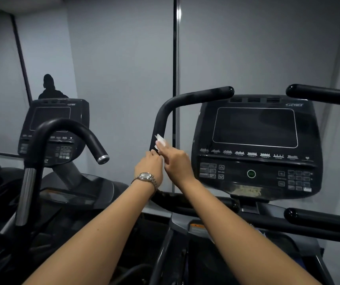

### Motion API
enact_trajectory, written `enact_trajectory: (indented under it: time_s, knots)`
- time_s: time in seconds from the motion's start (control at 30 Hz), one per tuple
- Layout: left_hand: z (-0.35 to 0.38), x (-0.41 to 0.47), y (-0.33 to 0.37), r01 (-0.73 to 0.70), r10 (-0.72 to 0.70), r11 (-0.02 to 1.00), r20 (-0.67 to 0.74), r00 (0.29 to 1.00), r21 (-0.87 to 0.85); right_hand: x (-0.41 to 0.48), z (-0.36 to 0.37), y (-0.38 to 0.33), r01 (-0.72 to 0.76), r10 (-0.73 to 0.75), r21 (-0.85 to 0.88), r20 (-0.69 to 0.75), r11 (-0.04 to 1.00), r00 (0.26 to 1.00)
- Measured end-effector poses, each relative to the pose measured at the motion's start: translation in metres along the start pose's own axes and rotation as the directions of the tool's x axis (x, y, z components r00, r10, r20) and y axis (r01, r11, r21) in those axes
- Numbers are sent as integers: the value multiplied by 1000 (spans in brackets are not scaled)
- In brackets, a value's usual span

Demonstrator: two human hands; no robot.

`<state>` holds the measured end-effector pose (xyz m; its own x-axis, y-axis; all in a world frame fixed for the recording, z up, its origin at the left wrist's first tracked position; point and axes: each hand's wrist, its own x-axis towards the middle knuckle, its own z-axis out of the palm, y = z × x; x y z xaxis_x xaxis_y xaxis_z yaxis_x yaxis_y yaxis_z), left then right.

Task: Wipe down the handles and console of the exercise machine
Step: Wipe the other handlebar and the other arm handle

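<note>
left grip (149, 168): fingers curled at the handle's upright, just under the wipe; can't tell if it clamps the tube or only steadies.
wipe (160, 140): just above both grips, pressed on the upright. light, soft, limp; best bunched and held from behind.
handle (185, 98): rigid fixed tube, should take firm pressure; wrap wipe round, slide along.
right grip (177, 164): closed on the wipe, fingertips pinching it to the tube.
console (255, 140): right of right grip, no hand on it; screen and buttons, probably wants light pressure.
</note>
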<state>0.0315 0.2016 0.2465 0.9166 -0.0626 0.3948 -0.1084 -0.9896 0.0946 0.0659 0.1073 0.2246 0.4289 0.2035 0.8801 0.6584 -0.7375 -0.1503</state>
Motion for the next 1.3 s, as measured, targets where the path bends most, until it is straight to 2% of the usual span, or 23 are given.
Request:
enact_trajectory:
  time_s: [0.1,0.17,0.23,0.3,0.37,0.47,0.57,0.63,0.77,0.97,1.13,1.3]
  knots:
    - [-1,13,-6,56,-58,995,-24,998,-88,29,10,10,155,-122,-129,234,979,964]
    - [1,18,-12,110,-110,990,5,994,-90,37,16,20,318,-221,-169,431,933,875]
    - [3,23,-18,139,-135,986,57,989,-89,42,17,30,463,-325,-176,504,869,800]
    - [2,28,-22,149,-142,986,94,985,-71,54,10,37,531,-384,-182,507,828,772]
    - [-1,31,-23,158,-151,986,102,983,-55,81,-2,44,503,-357,-236,468,831,809]
    - [-4,34,-19,155,-152,988,97,984,-17,127,-24,51,371,-246,-382,337,846,909]
    - [-5,38,-16,145,-145,989,67,987,6,151,-36,59,214,-114,-455,237,864,965]
    - [-6,42,-13,137,-137,991,35,990,5,150,-32,58,197,-111,-465,206,863,972]
    - [-9,54,-2,136,-137,990,-45,989,-41,146,-34,56,313,-215,-444,256,840,942]
    - [-6,70,8,180,-184,983,-103,978,-45,149,-72,77,157,-87,-529,154,834,984]
    - [-4,70,7,158,-162,986,-93,982,-42,144,-89,86,89,-64,-557,65,826,996]
    - [-2,78,14,140,-145,989,-142,979,-42,157,-75,73,187,-109,-530,174,827,979]
